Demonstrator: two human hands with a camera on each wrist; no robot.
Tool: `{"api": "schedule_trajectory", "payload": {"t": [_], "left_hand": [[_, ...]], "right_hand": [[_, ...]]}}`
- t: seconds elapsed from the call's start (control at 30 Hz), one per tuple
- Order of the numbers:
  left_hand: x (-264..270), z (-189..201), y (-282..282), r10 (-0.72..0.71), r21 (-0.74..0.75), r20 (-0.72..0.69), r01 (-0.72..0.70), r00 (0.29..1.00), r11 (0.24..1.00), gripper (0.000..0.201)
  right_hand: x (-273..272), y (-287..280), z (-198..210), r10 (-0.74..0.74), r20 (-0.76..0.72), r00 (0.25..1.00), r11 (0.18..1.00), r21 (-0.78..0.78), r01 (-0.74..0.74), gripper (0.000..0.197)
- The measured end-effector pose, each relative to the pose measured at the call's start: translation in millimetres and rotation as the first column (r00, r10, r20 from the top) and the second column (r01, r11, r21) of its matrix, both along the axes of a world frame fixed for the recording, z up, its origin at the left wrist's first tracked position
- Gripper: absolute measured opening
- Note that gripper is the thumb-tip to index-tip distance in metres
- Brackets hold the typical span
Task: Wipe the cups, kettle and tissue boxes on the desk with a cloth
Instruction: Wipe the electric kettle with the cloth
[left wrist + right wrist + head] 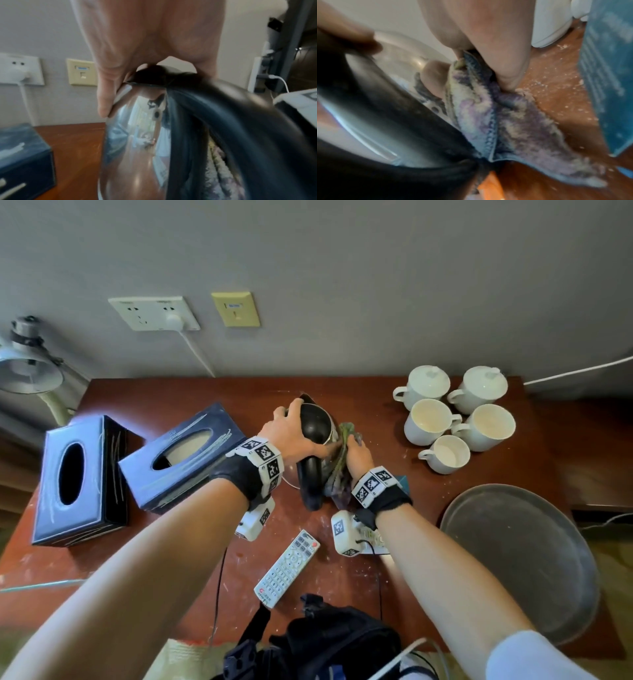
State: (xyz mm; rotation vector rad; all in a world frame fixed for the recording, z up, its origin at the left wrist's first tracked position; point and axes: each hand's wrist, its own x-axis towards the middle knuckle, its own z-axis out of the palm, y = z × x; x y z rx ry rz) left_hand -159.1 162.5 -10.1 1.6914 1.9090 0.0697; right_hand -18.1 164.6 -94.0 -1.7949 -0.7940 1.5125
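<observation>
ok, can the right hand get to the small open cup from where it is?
Probably yes: the small open cup stands just right of the right hand with bare desk between, though that hand grips the cloth.

The steel kettle with black lid and handle stood at the middle of the reddish-brown wooden desk. The left hand lay over its lid; the right hand pressed the mottled purple-green cloth against its right side. Two dark blue tissue boxes lay to its left, side by side. Five white ceramic cups, the rear two lidded, clustered at the far right, behind the round grey tray at the right edge. The white remote control lay nearer than the kettle, with the black bag at the near edge. The white wall socket and beige wall plate sat on the wall behind.
</observation>
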Motion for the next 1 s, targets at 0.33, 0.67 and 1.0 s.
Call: {"api": "schedule_trajectory", "payload": {"t": [0.33,0.67,1.0], "left_hand": [[-67.6,4.7,6.5,0.329,-0.005,0.355,-0.35,0.875,0.937,0.117],[-93.1,2.2,3.6,0.468,-0.103,0.538,-0.497,0.701,0.862,0.122],[-110.1,-5.1,-7.2,0.501,-0.163,0.609,-0.521,0.615,0.838,0.124]], "right_hand": [[-37.6,-13.2,38.7,0.361,0.187,0.914,0.749,0.526,-0.403,0.049],[-39.4,7.5,23.0,0.334,0.149,0.931,0.867,0.338,-0.365,0.054],[-57.9,12.0,33.4,0.433,0.351,0.83,0.707,0.44,-0.554,0.045]]}}
